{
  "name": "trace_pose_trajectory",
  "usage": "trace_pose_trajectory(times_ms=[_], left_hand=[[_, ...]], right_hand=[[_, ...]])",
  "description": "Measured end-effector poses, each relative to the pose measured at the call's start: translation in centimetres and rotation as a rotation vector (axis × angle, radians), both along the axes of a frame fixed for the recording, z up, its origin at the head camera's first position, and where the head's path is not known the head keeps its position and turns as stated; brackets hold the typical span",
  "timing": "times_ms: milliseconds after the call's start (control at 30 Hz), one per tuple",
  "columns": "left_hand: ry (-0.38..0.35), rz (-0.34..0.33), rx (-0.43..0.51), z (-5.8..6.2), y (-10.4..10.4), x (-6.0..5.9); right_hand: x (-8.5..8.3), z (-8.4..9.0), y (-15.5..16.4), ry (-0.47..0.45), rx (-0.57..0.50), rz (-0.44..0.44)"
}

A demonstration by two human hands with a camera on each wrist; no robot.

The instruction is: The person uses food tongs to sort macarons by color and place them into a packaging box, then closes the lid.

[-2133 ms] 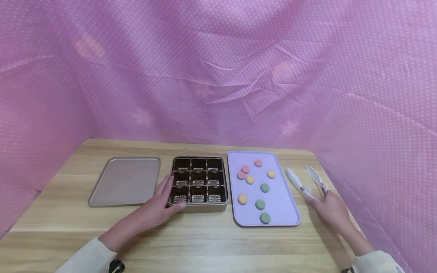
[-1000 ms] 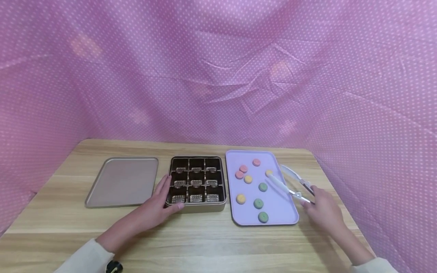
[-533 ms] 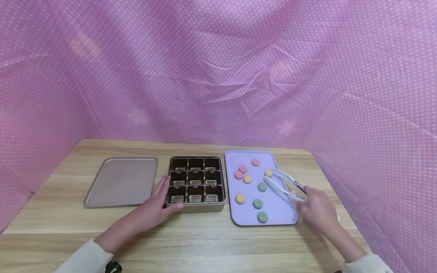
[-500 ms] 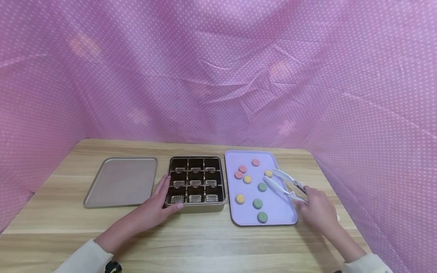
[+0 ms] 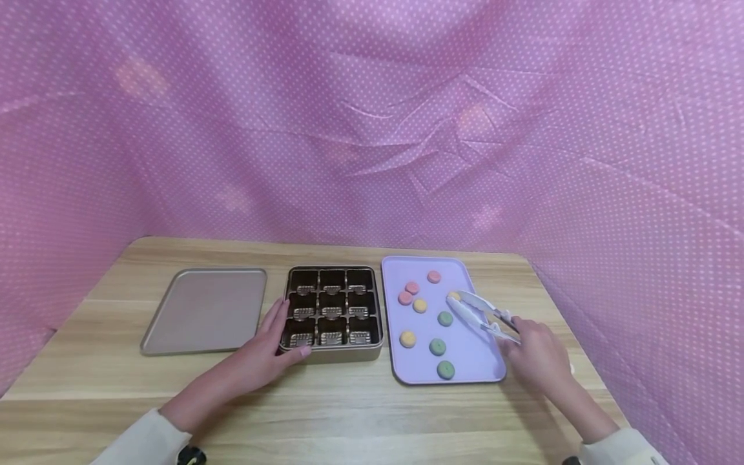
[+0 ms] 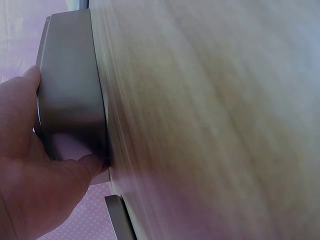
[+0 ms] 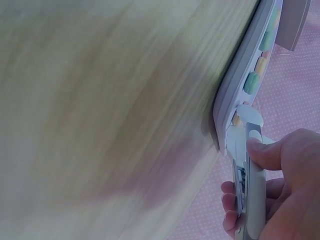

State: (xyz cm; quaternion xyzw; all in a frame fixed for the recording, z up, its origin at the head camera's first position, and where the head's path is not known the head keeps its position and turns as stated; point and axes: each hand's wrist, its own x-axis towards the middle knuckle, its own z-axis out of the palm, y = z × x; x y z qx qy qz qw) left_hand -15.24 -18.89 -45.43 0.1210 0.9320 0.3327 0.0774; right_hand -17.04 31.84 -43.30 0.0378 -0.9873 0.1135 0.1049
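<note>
My right hand (image 5: 537, 352) grips a pair of tongs (image 5: 467, 315) with pale, broad tips, over the right side of a lilac tray (image 5: 473, 361). The tips stand on either side of a yellow macaron (image 5: 454, 295), partly covering it; contact on both sides is unclear. In the right wrist view, the thumb presses one tong arm (image 7: 256, 200) and the fingers curl round the other. My left hand (image 5: 258, 358) rests against the near left corner of a brown tin (image 5: 343, 354) with nine compartments, fingers along its left side and thumb at the front wall.
Several pink, yellow and green macarons (image 5: 438, 347) lie scattered on the tray. A flat beige square lid or tray (image 5: 206, 310) lies left of the tin. Wooden tabletop (image 5: 349, 413) shows in front; a pink dotted cloth (image 5: 372, 129) hangs around the table.
The right hand has brought the tongs from the table at the right over the tray. Their tips have drawn together around the yellow macaron. My left hand stays at the tin.
</note>
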Motion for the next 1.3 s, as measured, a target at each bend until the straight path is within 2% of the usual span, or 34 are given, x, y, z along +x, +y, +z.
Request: trace_pose_trajectory(times_ms=[267,633,733,1067,1300], left_hand=[[0.000,-0.001,-0.002,0.1,0.0,0.0],[0.002,-0.024,0.008,-0.1,-0.2,-0.8],[0.000,-0.027,0.013,-0.2,-0.2,-0.9],[-0.015,-0.015,0.023,0.2,-0.1,-0.9],[-0.011,-0.014,0.023,0.1,0.0,-0.9]], right_hand=[[0.2,-0.1,-0.1,0.019,-0.008,0.013],[0.4,0.2,-0.6,0.030,-0.031,0.014],[0.3,0.4,-0.9,0.059,-0.040,0.028],[0.8,1.7,-3.0,0.142,-0.049,0.092],[1.2,2.6,-5.5,0.156,-0.054,0.122]])
